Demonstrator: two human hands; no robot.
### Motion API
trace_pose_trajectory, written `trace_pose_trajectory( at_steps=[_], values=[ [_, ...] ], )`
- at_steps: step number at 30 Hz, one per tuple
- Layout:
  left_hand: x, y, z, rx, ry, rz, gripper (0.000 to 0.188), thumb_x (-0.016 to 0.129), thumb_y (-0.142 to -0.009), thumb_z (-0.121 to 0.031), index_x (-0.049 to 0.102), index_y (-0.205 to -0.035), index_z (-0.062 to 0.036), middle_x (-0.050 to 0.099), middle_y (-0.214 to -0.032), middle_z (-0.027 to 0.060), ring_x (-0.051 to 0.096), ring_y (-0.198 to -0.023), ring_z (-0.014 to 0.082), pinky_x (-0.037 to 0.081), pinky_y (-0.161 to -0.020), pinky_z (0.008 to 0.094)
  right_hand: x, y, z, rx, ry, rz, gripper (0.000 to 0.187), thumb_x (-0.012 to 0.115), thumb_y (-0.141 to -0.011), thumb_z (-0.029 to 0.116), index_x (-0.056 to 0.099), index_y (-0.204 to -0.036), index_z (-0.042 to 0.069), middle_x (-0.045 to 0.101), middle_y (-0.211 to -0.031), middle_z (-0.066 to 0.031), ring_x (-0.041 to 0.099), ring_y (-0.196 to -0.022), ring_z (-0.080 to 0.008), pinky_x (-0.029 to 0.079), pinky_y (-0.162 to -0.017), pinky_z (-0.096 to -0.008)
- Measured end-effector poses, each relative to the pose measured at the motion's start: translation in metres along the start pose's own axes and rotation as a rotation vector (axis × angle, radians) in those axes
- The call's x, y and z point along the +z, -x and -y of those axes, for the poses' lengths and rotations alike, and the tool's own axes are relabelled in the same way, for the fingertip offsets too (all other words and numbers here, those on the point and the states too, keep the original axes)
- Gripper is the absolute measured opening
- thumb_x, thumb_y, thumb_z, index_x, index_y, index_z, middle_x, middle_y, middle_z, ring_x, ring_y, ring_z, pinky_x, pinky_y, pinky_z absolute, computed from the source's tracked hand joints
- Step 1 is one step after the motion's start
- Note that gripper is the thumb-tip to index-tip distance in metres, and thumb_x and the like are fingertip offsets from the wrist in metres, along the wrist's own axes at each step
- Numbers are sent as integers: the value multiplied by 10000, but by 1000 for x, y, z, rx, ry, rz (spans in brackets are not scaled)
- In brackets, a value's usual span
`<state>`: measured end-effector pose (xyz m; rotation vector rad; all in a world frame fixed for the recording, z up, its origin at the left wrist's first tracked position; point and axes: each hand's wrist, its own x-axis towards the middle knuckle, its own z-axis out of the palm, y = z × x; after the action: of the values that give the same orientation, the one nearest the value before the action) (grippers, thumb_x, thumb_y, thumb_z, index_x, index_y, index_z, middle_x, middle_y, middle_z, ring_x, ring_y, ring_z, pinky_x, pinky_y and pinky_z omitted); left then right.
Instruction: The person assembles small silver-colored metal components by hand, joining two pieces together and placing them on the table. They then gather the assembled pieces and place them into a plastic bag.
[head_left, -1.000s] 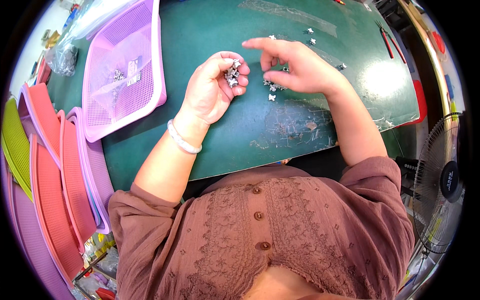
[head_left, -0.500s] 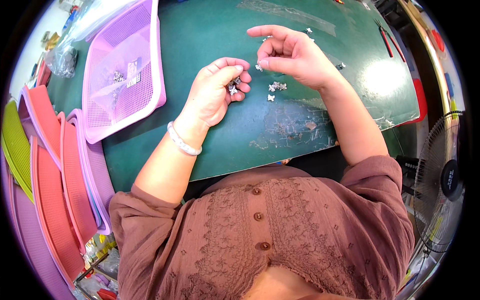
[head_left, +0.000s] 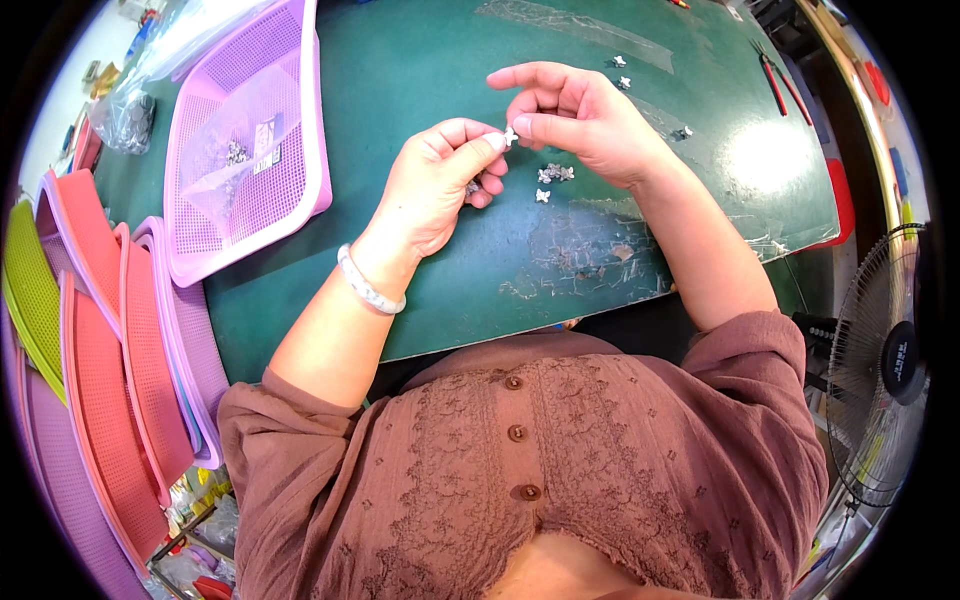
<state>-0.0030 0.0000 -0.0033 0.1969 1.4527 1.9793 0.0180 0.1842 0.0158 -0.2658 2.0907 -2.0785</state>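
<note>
A small silvery four-pointed metal piece (head_left: 510, 135) sits between the fingertips of both hands above the table. My right hand (head_left: 580, 118) pinches it between thumb and bent fingers, the index finger stretched out past it. My left hand (head_left: 432, 185) touches its other side with the thumb tip, and its curled fingers keep more small metal pieces (head_left: 473, 187), mostly hidden, against the palm. On the table just below my right hand lies a small cluster of like pieces (head_left: 556, 173), with a single piece (head_left: 543, 196) nearer to me.
A pink mesh basket (head_left: 318, 150) holding a plastic bag of metal pieces (head_left: 236, 153) stands at the left. Stacked coloured baskets (head_left: 120, 370) fill the near left. Red-handled pliers (head_left: 775, 85) lie far right, and a fan (head_left: 870, 370) stands beyond the table's right edge.
My right hand has moved slightly left and down with a metal piece, meeting my left thumb and fingertips. The left hand has closed more over its pieces, showing fewer of them.
</note>
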Motion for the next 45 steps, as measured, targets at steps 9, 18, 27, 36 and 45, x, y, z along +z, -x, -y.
trace_pose_trajectory(
  at_steps=[9, 18, 27, 36, 45],
  values=[
    [0, 0, -2, 8, 11, -5, 104, 573, -852, -150, 578, -852, -46, 571, -704, 18, 507, -567, 82, 379, -485, 190, -2, 0, -2, -95, -22, 79, 443, 555, -769, -46, 468, -1200, -1, 578, -888, -34, 550, -828, -88, 446, -757, -225],
    [0, 0, -1, 23, 70, 2, 101, 575, -845, -127, 582, -880, -33, 573, -711, 24, 505, -569, 85, 379, -488, 196, -2, -2, -7, -196, 25, 79, 477, 566, -749, -83, 459, -1206, 2, 574, -891, -40, 555, -836, -95, 454, -777, -232],
    [-2, -1, 0, -6, 91, 40, 121, 615, -810, -117, 586, -884, -26, 572, -703, 20, 496, -546, 63, 371, -447, 170, 0, -1, -6, -229, 78, 63, 495, 578, -732, -85, 464, -1204, 8, 568, -870, -33, 546, -819, -90, 447, -759, -230],
    [-9, -1, -11, 156, -469, -113, 144, 640, -781, -152, 606, -781, -12, 565, -679, 2, 496, -552, 76, 382, -455, 223, 0, -1, -6, -209, 87, 38, 495, 573, -735, -85, 463, -1208, 14, 558, -869, -20, 535, -816, -78, 439, -752, -220],
    [-6, 29, -27, 137, -1432, 36, 276, 688, -686, -241, 542, -723, -9, 566, -654, 170, 562, -652, 341, 422, -585, 395, -1, -2, -3, -209, 19, -5, 455, 573, -741, -64, 475, -1181, -4, 551, -823, -16, 516, -736, -65, 433, -674, -197]
  ],
)
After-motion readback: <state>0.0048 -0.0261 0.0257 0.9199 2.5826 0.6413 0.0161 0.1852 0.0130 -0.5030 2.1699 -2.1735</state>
